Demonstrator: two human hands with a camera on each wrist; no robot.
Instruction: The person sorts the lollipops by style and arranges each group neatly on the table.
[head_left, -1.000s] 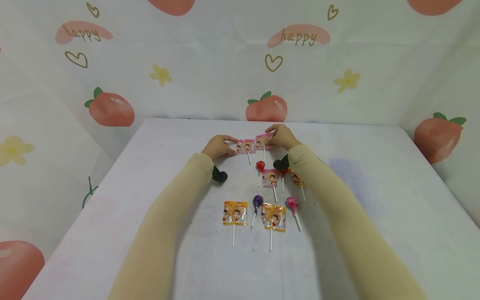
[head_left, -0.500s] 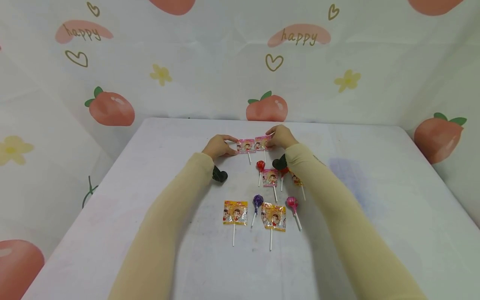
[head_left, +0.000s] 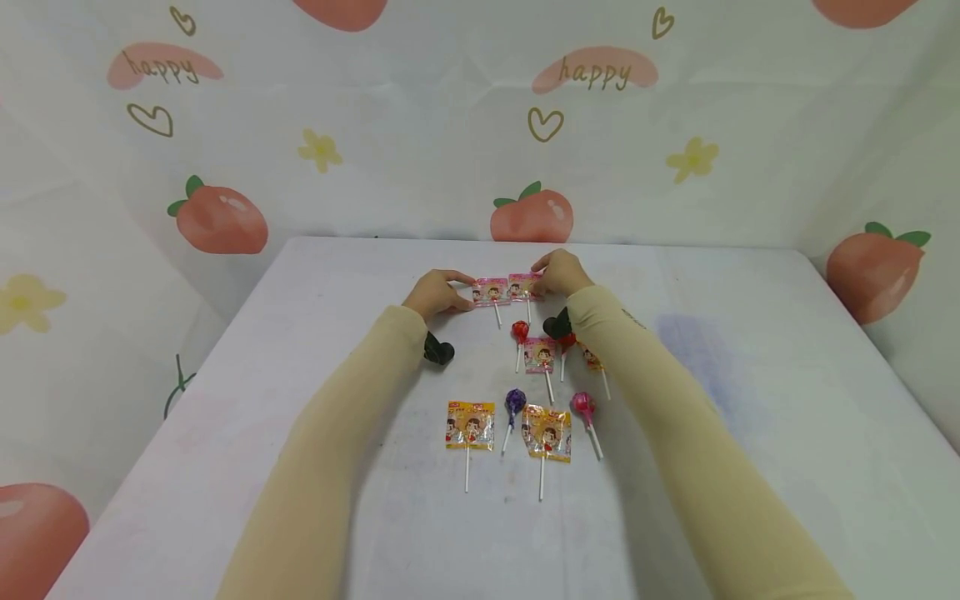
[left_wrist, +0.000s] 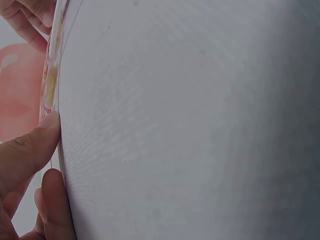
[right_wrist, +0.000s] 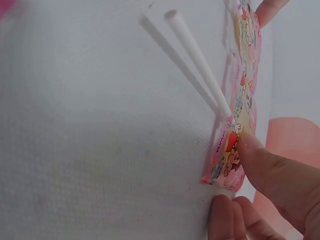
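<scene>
At the far side of the table, two pink-wrapped lollipops lie side by side with their sticks toward me. My left hand (head_left: 437, 293) holds the left pink lollipop (head_left: 491, 292) by its outer edge, index finger at the top corner and thumb (left_wrist: 42, 142) at the lower one. On the other side my right hand (head_left: 561, 273) grips the right pink lollipop (head_left: 522, 287); its thumb (right_wrist: 260, 160) presses on the printed wrapper, and the other fingers are bent beneath. The wrappers' inner edges meet. In the right wrist view one white stick (right_wrist: 197, 62) points away from the wrapper.
Nearer me lie a red lollipop (head_left: 520, 331), another pink-wrapped one (head_left: 539, 356), a purple one (head_left: 515, 401), a round pink one (head_left: 582, 403) and two yellow-wrapped ones, left (head_left: 470, 426) and right (head_left: 547, 433). My right forearm partly covers a third yellow-wrapped lollipop (head_left: 590, 357).
The right pink lollipop, tilted and slightly higher before, has come down level beside the left one with my right hand on it. The left hand has stayed in place.
</scene>
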